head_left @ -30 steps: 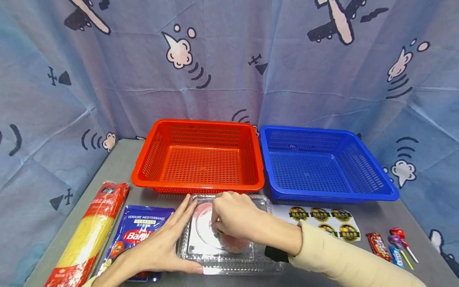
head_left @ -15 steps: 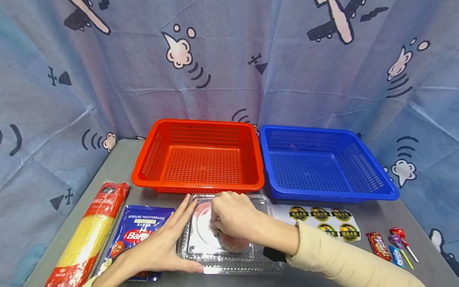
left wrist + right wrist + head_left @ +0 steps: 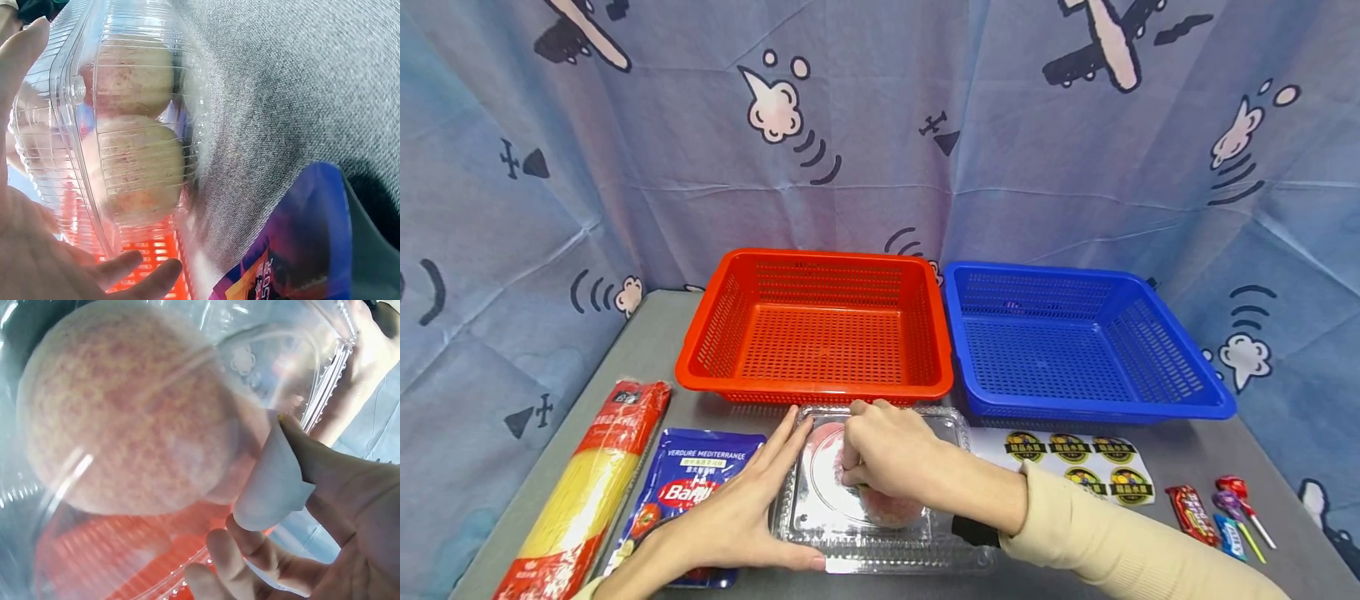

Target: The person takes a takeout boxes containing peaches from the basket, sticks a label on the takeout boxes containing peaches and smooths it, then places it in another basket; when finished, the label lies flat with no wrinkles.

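Observation:
A clear plastic clamshell box (image 3: 910,557) with its lid down lies in front of me and holds peaches (image 3: 140,172). Along the box's left side rests my left hand (image 3: 737,512), fingers spread and thumb near the front corner. Over the lid my right hand (image 3: 895,450) pinches a small sticker (image 3: 272,484) between thumb and forefinger, seen from its curled white back in the right wrist view. One large peach (image 3: 125,412) shows through the lid below it. Whether the sticker touches the lid I cannot tell. In the head view the right hand hides the sticker.
Red (image 3: 816,389) and blue (image 3: 1097,408) baskets stand behind the box. Spaghetti (image 3: 587,483) and a blue sauce pouch (image 3: 692,467) lie left. Right are a sticker sheet (image 3: 1026,475), a red-wrapped candy bar (image 3: 1192,514), a blue-wrapped candy (image 3: 1229,536) and lollipops (image 3: 1231,485).
My right hand has shifted only very slightly above the lid. The left hand and the box stay where they were.

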